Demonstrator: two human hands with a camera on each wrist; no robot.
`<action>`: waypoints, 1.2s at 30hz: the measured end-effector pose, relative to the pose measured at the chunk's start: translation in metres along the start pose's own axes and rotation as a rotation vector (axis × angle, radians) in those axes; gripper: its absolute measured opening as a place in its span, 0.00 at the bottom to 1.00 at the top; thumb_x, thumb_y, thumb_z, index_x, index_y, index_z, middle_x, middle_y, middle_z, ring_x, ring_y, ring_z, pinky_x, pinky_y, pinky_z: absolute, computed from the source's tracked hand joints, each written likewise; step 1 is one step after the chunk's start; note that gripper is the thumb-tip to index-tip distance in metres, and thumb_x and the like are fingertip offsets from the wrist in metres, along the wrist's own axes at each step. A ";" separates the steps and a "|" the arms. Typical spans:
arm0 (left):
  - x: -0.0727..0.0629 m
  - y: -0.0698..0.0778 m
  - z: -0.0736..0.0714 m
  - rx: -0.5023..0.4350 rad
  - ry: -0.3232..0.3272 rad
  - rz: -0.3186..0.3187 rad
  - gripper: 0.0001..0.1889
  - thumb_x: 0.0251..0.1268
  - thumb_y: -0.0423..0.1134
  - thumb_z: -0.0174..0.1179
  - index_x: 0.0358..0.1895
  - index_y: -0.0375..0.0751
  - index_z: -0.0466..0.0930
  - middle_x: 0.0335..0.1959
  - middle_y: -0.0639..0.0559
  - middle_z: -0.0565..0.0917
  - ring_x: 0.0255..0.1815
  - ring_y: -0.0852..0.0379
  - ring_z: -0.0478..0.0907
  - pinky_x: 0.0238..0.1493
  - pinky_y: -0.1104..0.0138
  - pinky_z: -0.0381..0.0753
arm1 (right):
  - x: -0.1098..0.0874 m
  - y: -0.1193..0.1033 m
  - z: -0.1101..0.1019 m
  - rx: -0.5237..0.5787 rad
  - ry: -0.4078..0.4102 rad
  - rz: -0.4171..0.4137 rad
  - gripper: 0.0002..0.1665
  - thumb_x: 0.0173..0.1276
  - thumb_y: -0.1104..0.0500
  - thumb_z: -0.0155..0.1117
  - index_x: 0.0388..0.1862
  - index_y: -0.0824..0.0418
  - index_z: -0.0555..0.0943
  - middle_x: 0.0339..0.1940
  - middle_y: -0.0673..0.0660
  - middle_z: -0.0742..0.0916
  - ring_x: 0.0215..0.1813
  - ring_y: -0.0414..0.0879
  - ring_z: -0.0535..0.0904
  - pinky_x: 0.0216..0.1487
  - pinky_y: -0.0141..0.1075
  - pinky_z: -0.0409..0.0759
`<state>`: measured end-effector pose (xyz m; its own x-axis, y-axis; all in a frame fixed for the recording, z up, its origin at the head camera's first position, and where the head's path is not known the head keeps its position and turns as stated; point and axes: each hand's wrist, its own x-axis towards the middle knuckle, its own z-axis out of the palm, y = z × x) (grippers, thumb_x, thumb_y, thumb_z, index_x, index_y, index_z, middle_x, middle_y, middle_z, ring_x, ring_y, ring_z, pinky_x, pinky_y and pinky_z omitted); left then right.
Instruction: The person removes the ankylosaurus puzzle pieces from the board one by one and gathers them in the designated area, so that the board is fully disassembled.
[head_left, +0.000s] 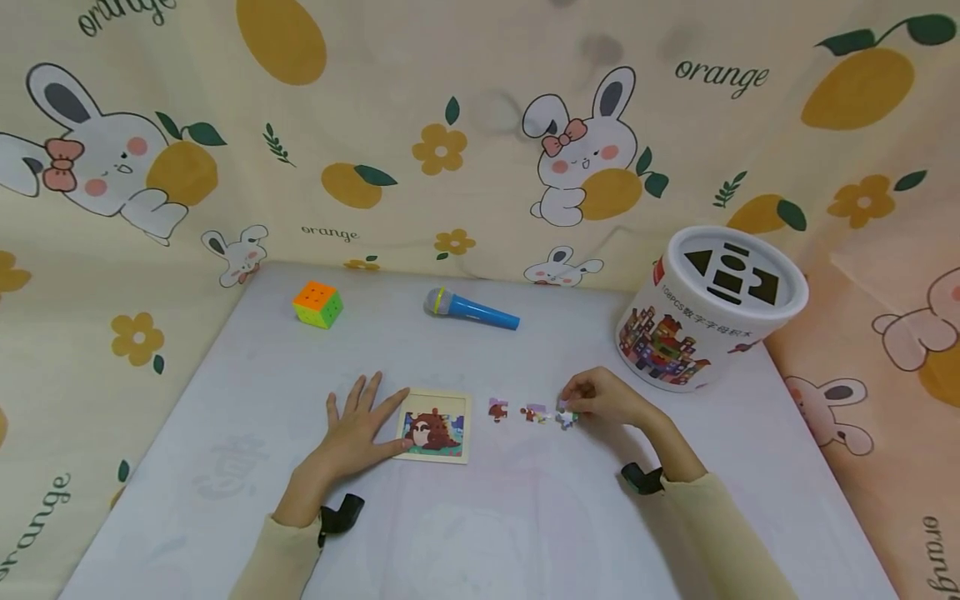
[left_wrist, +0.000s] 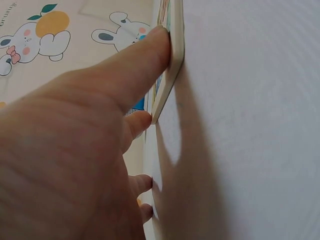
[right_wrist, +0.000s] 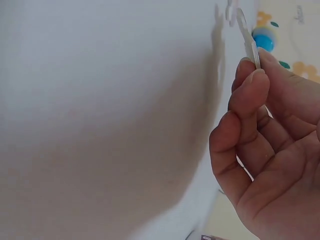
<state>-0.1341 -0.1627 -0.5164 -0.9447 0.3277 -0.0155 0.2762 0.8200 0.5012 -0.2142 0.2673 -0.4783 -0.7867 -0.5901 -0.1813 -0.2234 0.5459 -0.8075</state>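
A small square jigsaw puzzle [head_left: 435, 429] in a pale wooden frame lies on the table, part of its brown animal picture filled in. My left hand [head_left: 354, 437] is spread flat beside it, index fingertip at the upper left corner and thumb [left_wrist: 145, 57] resting on the lower left of the frame. To the right, my right hand [head_left: 600, 396] pinches a jigsaw piece [right_wrist: 248, 40] between thumb and fingers, held up on edge in the right wrist view. Two loose pieces, a brown one [head_left: 498, 409] and a purple-and-brown one [head_left: 533, 413], lie between the puzzle and that hand.
On the white table [head_left: 480, 533], a Rubik's cube [head_left: 318, 304] stands at the back left and a blue toy microphone [head_left: 474, 310] lies at the back middle. A tall white tub [head_left: 675, 333] with a shape-hole lid stands at the back right, close to my right hand. A patterned cloth [head_left: 390, 100] hangs behind.
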 end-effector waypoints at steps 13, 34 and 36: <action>-0.001 0.000 0.000 -0.006 0.008 0.003 0.41 0.60 0.60 0.66 0.75 0.49 0.65 0.79 0.31 0.48 0.78 0.28 0.39 0.63 0.25 0.28 | -0.001 0.002 0.005 -0.010 0.010 0.017 0.04 0.67 0.70 0.65 0.39 0.73 0.84 0.28 0.61 0.85 0.25 0.41 0.73 0.26 0.30 0.72; 0.000 -0.001 0.001 0.002 0.003 -0.002 0.42 0.60 0.61 0.66 0.75 0.50 0.65 0.79 0.31 0.47 0.78 0.28 0.38 0.64 0.25 0.27 | 0.003 -0.006 0.005 -0.200 0.041 0.047 0.07 0.63 0.71 0.69 0.30 0.64 0.79 0.25 0.51 0.78 0.30 0.43 0.71 0.30 0.32 0.70; 0.000 0.000 0.001 -0.002 0.003 -0.001 0.41 0.60 0.60 0.66 0.75 0.50 0.65 0.79 0.31 0.47 0.78 0.28 0.38 0.64 0.25 0.27 | 0.004 -0.006 0.005 -0.200 0.031 0.044 0.07 0.64 0.70 0.68 0.30 0.64 0.78 0.24 0.50 0.78 0.29 0.43 0.70 0.30 0.32 0.69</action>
<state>-0.1338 -0.1629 -0.5170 -0.9456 0.3251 -0.0133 0.2747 0.8197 0.5026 -0.2128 0.2590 -0.4768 -0.8151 -0.5459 -0.1941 -0.2954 0.6798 -0.6713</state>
